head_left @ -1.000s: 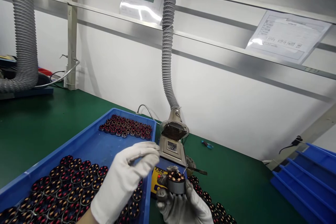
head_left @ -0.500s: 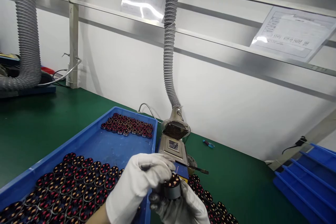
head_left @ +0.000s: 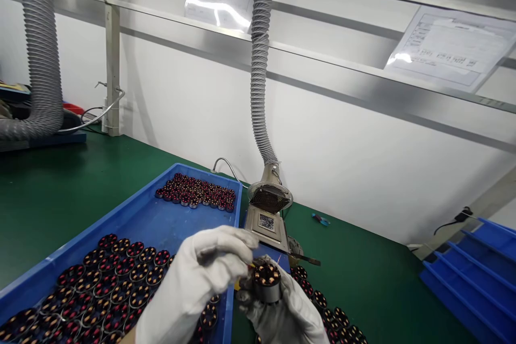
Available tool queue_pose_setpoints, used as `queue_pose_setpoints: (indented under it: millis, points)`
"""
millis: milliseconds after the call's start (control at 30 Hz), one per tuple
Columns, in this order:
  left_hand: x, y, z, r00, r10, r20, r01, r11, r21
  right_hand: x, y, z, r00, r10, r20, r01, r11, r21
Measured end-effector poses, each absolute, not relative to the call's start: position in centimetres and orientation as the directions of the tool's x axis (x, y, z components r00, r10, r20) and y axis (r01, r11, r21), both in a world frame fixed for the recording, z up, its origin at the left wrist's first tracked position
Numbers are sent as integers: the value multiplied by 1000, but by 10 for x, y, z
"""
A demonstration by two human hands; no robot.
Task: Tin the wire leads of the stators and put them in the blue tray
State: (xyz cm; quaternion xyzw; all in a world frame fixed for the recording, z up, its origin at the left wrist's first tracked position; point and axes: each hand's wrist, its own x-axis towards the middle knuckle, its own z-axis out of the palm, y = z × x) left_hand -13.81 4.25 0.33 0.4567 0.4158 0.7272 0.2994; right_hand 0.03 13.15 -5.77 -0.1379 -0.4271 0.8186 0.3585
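Note:
In the lower middle, my right hand (head_left: 292, 309), in a white glove with grey-smudged fingers, is closed around a motor stator (head_left: 266, 291). This is a short dark cylinder with copper-coloured windings facing up. My left hand (head_left: 201, 266), also gloved in white, reaches in from the left. Its fingers are pinched together at the stator's left upper edge, by a tiny yellowish tip; what they hold is too small to name. Under my left forearm, a blue tray (head_left: 237, 215) carries many similar stators (head_left: 121, 282), some red-wound and some copper-coloured.
Behind my hands stands a solder pot (head_left: 266, 226) beneath a fume hood on a grey hose (head_left: 261, 64). More stators (head_left: 322, 303) lie on the green table (head_left: 363, 269) at right. Blue-handled cutters (head_left: 320, 219) lie farther back. Stacked blue trays (head_left: 475, 274) stand at the right edge.
My left hand has drawn slightly left and down, off the top of the stator, so its windings show more. My right hand has shifted slightly right with the stator.

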Motion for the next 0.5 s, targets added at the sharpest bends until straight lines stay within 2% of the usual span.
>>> queue_pose_setpoints:
  millis: [67,167,233,300,367,500]
  points:
    - [-141,41,7,-407,851,332,-13,-368,930,1,131,-56,-704,706,80,-468,-376,-800]
    - [-140,44,11,-240,941,237,28,-237,971,-1,128,-49,-700,709,81,-476,-379,-794]
    - [-136,47,11,-189,935,300,13,-303,953,-4,124,-42,-712,697,82,-477,-394,-786]
    - [-132,48,8,-231,902,365,-10,-377,926,-8,122,-36,-700,708,90,-488,-383,-784]
    - [-130,47,3,-260,878,401,-45,-426,904,-11,120,-31,-617,779,113,-518,-294,-803]
    - [-135,40,3,-356,812,462,-32,-505,863,-19,115,-32,-298,923,243,-537,49,-842]
